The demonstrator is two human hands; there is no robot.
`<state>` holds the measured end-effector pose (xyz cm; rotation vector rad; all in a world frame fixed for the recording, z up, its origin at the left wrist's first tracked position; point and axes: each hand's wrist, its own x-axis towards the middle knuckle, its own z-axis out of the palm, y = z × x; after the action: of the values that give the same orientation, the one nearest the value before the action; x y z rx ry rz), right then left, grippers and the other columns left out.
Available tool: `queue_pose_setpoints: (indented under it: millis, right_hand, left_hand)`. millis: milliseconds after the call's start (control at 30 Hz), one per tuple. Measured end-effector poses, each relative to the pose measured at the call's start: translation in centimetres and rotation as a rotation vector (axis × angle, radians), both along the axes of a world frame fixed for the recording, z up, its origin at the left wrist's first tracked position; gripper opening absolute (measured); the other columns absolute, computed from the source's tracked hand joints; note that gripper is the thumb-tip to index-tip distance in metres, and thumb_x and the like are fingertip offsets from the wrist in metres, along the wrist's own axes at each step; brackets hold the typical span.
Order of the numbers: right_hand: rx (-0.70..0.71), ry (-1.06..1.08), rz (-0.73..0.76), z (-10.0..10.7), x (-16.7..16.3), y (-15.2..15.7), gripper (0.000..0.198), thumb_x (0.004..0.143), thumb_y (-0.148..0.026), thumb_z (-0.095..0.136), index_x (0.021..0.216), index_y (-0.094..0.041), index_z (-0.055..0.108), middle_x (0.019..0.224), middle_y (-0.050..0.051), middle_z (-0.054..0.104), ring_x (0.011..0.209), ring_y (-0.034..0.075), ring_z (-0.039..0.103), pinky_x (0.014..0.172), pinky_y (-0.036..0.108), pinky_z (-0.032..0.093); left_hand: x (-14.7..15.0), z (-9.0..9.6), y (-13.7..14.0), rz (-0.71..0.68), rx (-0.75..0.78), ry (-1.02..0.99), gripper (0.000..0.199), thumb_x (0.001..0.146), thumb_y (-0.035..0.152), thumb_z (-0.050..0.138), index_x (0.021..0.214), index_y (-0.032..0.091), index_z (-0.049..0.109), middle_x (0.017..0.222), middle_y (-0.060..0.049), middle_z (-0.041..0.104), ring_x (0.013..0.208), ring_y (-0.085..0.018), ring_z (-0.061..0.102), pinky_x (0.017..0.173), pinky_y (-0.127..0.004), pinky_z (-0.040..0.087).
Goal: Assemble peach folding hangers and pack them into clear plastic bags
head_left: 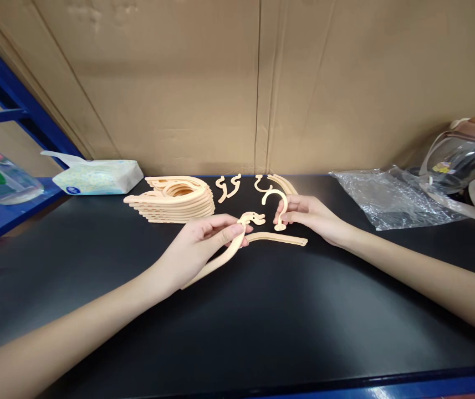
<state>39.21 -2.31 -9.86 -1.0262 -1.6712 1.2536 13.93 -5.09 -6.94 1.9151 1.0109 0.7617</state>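
Note:
A peach-coloured plastic hanger arm [216,264] is pinched between the thumb and fingers of my left hand [198,238], its curved end with small holes pointing right. Just behind it, a second hanger arm [281,238] stretches to the right; whether the two are joined I cannot tell. My right hand [310,215] grips a hanger hook [284,204] upright by its stem, the round foot hanging down. The hook is a short way right of the left piece, apart from it.
Folded hangers stand in a neat stack [174,208] at the back left. Loose hooks [232,187] and more hanger arms [284,184] lie near the cardboard wall [179,83]. A tissue pack [100,176] is at left; a clear plastic bag [378,199] and a strapped bottle [461,149] at right.

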Motion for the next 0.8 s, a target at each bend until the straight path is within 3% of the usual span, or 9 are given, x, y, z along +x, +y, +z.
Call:
queue_pose_setpoints:
  millis: [133,300,500,700,800]
  right_hand:
    - [-0.026,0.023,0.007,0.0,0.0,0.0,0.008,0.077,-0.021,0.065,0.078,-0.018,0.057,0.078,0.0,0.068,0.071,0.011,0.059,0.074,0.029,0.045]
    - [-0.032,0.024,0.008,-0.1,0.0,0.1,0.01,0.076,-0.021,0.065,0.076,-0.018,0.056,0.074,-0.001,0.068,0.07,0.012,0.061,0.073,0.03,0.046]
    - [-0.034,0.045,0.011,-0.1,0.0,0.0,0.015,0.077,-0.022,0.067,0.078,-0.02,0.052,0.079,0.001,0.07,0.073,0.014,0.065,0.076,0.032,0.047]
    - [-0.046,0.016,-0.027,-0.2,0.1,0.0,0.026,0.074,-0.022,0.07,0.093,-0.02,0.053,0.08,0.001,0.072,0.074,0.016,0.068,0.081,0.036,0.049]
    - [-0.048,0.006,-0.03,-0.3,0.0,0.1,0.029,0.074,-0.022,0.07,0.098,-0.02,0.054,0.081,0.001,0.074,0.075,0.017,0.069,0.083,0.037,0.049]
  left_hand:
    - [-0.3,-0.2,0.0,-0.006,0.277,0.194,0.031,0.097,0.04,0.044,0.086,0.02,0.065,0.078,0.002,0.066,0.074,-0.015,0.061,0.068,-0.025,0.044]
    - [-0.3,-1.2,-0.1,-0.025,0.629,0.389,0.029,0.101,0.03,0.034,0.095,0.016,0.059,0.081,-0.001,0.059,0.075,-0.015,0.056,0.07,-0.027,0.041]
    - [-0.2,-1.9,0.1,-0.038,0.633,0.366,0.021,0.101,0.028,0.037,0.102,0.018,0.056,0.091,0.0,0.061,0.083,-0.013,0.058,0.075,-0.023,0.042]
    - [-0.3,-1.8,0.1,-0.021,0.521,0.392,0.024,0.103,0.03,0.03,0.112,0.024,0.052,0.069,0.008,0.058,0.063,-0.009,0.057,0.063,-0.022,0.038]
    - [-0.4,-1.8,-0.1,-0.02,0.568,0.402,0.021,0.101,0.032,0.035,0.105,0.022,0.054,0.069,0.006,0.055,0.059,-0.009,0.052,0.059,-0.022,0.036]
